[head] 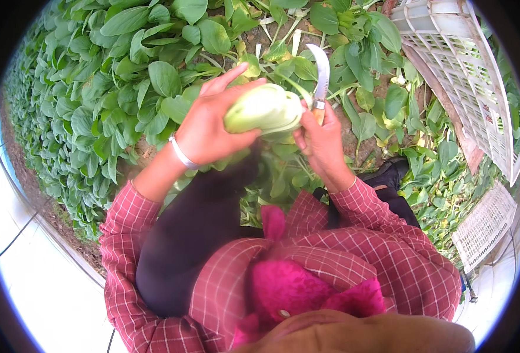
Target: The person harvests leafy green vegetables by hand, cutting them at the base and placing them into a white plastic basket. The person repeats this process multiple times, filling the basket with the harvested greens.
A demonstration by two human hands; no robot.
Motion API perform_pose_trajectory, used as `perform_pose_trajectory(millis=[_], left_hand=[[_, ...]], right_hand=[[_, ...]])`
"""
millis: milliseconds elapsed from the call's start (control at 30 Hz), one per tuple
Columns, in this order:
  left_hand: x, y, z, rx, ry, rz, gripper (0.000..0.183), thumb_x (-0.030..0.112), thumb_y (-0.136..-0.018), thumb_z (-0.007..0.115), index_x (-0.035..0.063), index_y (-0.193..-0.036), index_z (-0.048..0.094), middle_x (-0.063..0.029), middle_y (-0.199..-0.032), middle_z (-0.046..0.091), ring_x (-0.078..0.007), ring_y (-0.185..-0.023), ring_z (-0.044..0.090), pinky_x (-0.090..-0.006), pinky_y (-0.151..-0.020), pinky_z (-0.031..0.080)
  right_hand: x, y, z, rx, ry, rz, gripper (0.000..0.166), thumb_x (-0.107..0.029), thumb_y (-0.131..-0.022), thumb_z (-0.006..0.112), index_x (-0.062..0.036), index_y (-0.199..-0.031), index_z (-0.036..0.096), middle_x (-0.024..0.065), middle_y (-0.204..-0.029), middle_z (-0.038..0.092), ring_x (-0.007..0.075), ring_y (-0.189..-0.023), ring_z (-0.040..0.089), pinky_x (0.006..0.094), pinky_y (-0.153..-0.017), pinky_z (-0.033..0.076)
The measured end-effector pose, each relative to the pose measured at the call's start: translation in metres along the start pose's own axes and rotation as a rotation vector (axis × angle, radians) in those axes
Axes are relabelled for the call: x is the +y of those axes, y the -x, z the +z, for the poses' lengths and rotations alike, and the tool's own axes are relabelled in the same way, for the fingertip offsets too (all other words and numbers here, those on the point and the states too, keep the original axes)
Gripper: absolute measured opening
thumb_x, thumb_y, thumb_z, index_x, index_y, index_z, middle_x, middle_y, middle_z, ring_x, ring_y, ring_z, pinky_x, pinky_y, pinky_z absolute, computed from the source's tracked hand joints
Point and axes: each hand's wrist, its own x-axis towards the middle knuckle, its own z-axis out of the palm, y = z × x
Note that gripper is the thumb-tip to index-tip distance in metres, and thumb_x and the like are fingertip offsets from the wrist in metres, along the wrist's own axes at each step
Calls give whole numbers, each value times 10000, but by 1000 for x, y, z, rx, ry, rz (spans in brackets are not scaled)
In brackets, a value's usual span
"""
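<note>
My left hand [213, 125], with a pale bracelet at the wrist, holds a leafy green vegetable head [264, 108] by its thick pale stalks. The stalk base points right, and its leaves are mostly hidden. My right hand [321, 134] grips the wooden handle of a small curved sickle knife [320, 73], whose blade points up, away from me. Fingers of my right hand touch or nearly touch the cut base and a thin loose stalk beside it.
Dense leafy green plants [96, 75] grow at the left. Loose leaves [361, 125] and cut stalks lie on the soil ahead. A white plastic crate [467, 79] stands at the upper right, with another pale crate [485, 225] below it. My shoe [388, 172] rests among leaves.
</note>
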Motion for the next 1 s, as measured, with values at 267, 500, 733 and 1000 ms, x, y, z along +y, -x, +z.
perform_pose_trajectory(millis=[267,500,733,1000], left_hand=[[-35,5,6,-216,813,-521,669,67,-714,827,-34,-1314,551,-92,-1196,667,-180,-1097,616,-324,-992,474],[-15,-47,-38,-227,229,-347,638,10,-781,759,-41,-1357,490,-101,-1199,669,-154,-1042,641,-302,-956,509],[-68,-114,-50,-300,-760,-128,664,116,-708,726,67,-1344,542,-173,-1467,453,-356,-1110,628,-402,-962,508],[-100,-87,-49,-293,-859,-306,670,134,-673,748,113,-1323,585,-104,-1520,386,-370,-1091,632,-435,-948,518]], right_hand=[[6,-7,12,-42,263,-64,165,-210,-949,661,-67,-998,595,-39,-710,563,57,-536,530,224,-454,408],[-19,-79,-23,-104,1301,-333,336,-344,-939,627,-22,-1028,593,117,-723,621,269,-662,639,396,-606,486],[17,-139,11,-142,1051,-661,405,-262,-1003,495,-65,-1357,505,203,-947,685,378,-861,664,445,-767,519],[56,-180,27,-140,1057,-649,397,-260,-1005,507,-70,-1353,531,164,-808,678,327,-744,670,418,-702,516]])
